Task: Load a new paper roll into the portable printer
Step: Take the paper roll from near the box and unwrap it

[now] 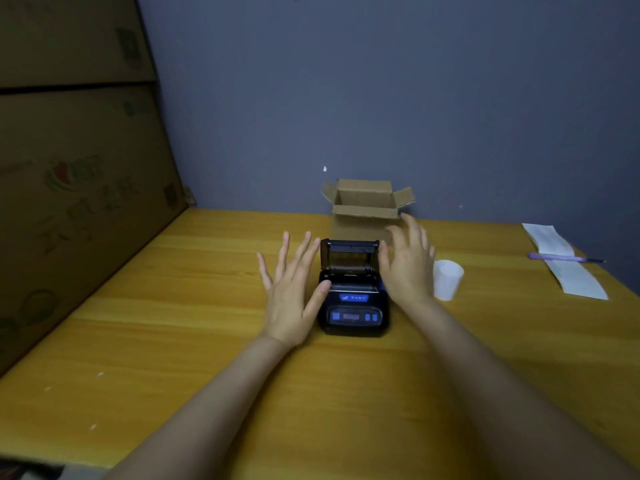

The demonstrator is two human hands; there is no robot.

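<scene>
A small black portable printer [353, 306] with blue buttons sits on the yellow wooden table [173, 341], its lid [349, 252] raised and the paper bay open. My left hand [294, 292] is at its left side, fingers spread, thumb touching the printer's left edge. My right hand [408, 265] hovers at its right side, fingers spread and holding nothing. A white paper roll [447, 279] stands on the table just right of my right hand.
An open small cardboard box [367, 206] stands behind the printer against the grey wall. A long white paper strip [568, 268] with a purple pen [564, 258] across it lies at the far right. Large cardboard cartons [76, 202] line the left side.
</scene>
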